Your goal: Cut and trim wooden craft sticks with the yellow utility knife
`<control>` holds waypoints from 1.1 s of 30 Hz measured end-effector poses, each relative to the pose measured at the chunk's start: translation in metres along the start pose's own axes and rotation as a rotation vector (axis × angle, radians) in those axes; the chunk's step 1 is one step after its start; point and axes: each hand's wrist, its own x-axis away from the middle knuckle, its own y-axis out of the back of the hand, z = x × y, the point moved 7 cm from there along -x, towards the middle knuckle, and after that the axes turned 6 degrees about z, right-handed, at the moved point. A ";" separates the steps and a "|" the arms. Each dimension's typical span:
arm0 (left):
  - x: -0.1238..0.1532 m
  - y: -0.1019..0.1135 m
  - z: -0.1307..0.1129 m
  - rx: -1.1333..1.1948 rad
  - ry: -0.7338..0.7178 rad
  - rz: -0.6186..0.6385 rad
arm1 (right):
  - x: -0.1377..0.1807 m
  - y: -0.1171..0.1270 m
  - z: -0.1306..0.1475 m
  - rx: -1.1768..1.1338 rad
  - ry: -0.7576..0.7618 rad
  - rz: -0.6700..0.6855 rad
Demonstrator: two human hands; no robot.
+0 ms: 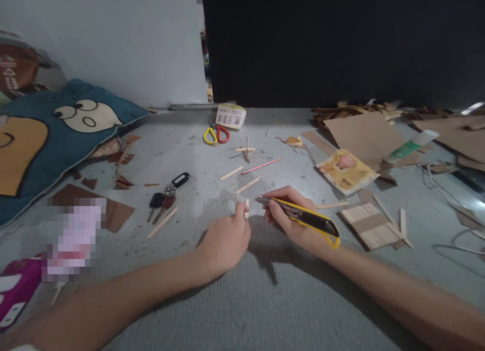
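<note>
No wording is legible from here. The yellow packet (346, 171) toward the floor's right edge shows only a barcode and cartoon print. The small box (230, 115) at the far edge carries blurred lines.

— Where are the hands?
— On the floor (242, 300), close together. The left hand (223, 242) has a stick (246, 208) at its fingertips. The right hand (291, 219), just beside it, has the knife (299, 214) in it.
— Left of them?
— Keys (166, 197), and farther left the cushion (56, 134).
— Behind?
— Loose sticks (247, 185) and a pencil (261, 165), then scissors (216, 135), with a box (231, 115) just behind them.
— And right?
— A panel (369, 224) near the right hand, with a packet (346, 171) behind it. Cardboard (364, 134) lies behind that, with a tube (411, 146) at its right edge.
</note>
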 end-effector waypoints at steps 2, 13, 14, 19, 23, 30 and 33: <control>-0.001 0.002 0.001 0.007 -0.009 -0.022 | -0.002 0.001 -0.003 -0.029 -0.027 -0.005; -0.012 0.038 0.013 -0.001 -0.269 -0.051 | -0.003 0.000 -0.007 0.127 0.024 0.044; -0.012 0.034 0.013 0.000 -0.273 -0.025 | -0.002 -0.001 -0.007 0.152 0.046 0.053; -0.013 0.019 0.013 0.072 -0.239 -0.036 | -0.002 -0.007 -0.005 0.229 0.137 0.133; -0.013 0.017 0.015 0.180 -0.190 -0.137 | -0.003 -0.014 -0.007 0.200 0.130 0.228; -0.006 0.016 0.016 0.177 -0.227 -0.249 | -0.005 -0.014 -0.013 0.213 0.108 0.237; -0.005 0.017 0.015 0.156 -0.238 -0.284 | -0.005 -0.014 -0.016 0.221 0.156 0.238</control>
